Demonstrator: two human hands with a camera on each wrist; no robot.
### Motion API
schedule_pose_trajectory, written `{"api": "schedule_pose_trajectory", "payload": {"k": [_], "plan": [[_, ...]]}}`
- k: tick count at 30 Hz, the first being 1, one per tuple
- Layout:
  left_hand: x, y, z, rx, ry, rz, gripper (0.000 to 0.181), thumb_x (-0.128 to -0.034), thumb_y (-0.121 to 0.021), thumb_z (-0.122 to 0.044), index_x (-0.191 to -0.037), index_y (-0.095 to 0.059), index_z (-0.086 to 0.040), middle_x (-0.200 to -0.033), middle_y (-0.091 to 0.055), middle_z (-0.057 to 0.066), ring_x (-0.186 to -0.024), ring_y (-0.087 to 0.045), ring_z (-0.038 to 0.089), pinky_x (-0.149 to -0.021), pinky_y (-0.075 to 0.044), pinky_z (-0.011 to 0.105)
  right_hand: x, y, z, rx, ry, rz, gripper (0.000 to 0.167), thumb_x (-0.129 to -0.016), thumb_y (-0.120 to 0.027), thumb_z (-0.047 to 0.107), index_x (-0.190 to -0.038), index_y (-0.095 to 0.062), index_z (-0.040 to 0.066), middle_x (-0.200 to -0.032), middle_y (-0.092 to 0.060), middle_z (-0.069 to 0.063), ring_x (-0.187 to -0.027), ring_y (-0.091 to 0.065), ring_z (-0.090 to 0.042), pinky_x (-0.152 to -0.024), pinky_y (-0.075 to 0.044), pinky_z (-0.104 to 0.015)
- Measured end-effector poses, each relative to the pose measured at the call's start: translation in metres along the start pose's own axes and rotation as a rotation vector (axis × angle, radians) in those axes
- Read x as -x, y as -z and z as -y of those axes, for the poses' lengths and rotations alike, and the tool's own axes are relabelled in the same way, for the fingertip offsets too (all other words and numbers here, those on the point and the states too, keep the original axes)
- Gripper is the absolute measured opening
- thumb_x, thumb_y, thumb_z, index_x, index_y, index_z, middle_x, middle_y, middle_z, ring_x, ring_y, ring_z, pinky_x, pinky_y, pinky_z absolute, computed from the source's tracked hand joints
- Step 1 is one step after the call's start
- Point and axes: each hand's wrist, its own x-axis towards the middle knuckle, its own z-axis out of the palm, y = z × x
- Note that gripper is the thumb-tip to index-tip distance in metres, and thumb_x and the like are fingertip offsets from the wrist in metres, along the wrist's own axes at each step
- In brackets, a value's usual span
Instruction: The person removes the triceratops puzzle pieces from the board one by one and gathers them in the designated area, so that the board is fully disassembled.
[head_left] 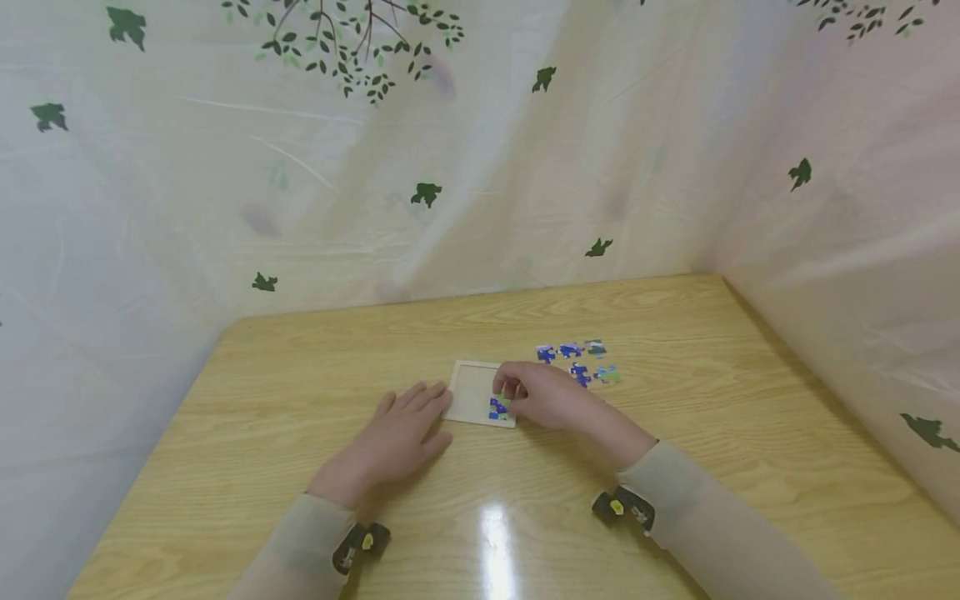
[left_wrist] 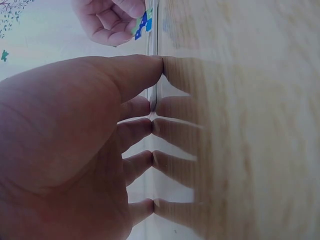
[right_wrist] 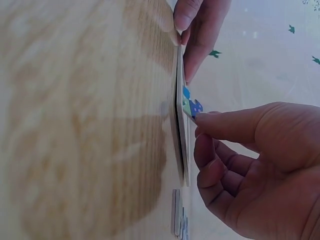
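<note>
A shallow pale puzzle tray (head_left: 470,392) lies on the table between the two hands. My left hand (head_left: 401,433) lies with its fingers extended, fingertips down at the tray's left side; the left wrist view shows the thumb and fingertips touching the surface. My right hand (head_left: 551,396) is over the tray's right side. Between its thumb and index finger it pinches a blue and green jigsaw piece (right_wrist: 195,106), which stands tilted at the tray in the right wrist view. Blue and green puzzle printing (head_left: 498,408) shows in the tray's lower right corner, partly hidden by the right hand.
Several loose jigsaw pieces (head_left: 570,350) lie on the wooden table (head_left: 337,358) beyond and right of the tray. A pale curtain (head_left: 487,192) with leaf prints hangs along the table's back and sides. Each sleeve carries a dark wrist camera (head_left: 360,546).
</note>
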Motion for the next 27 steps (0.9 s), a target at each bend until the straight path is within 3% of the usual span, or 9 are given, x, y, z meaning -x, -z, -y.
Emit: {"api": "schedule_pose_trajectory", "payload": {"k": [6,27], "plan": [[0.0009,0.0007,-0.0005,0.001,-0.001,-0.002,0.065,-0.1149,-0.059,-0.038,-0.169,-0.043,-0.006,-0.178,-0.034,0.013,-0.165,-0.025,0.042,-0.131,-0.014,0.073,0.0001,0.0002,-0.0012,0.001,0.023,-0.016,0.013,-0.106,-0.071,0.010,-0.113,-0.073,0.020,-0.098,-0.068,0.007,-0.088,-0.062,-0.014,-0.077,-0.055,-0.035],[0.0036,0.0046,-0.0022,0.025,-0.015,-0.006,0.064,-0.1149,-0.060,-0.035,-0.168,-0.044,-0.005,-0.178,-0.035,0.015,-0.165,-0.027,0.044,-0.130,-0.014,0.075,0.0026,0.0068,0.0038,-0.013,0.026,-0.025,0.009,-0.106,-0.074,0.013,-0.111,-0.074,0.020,-0.097,-0.070,0.007,-0.087,-0.063,-0.013,-0.076,-0.057,-0.034]]}}
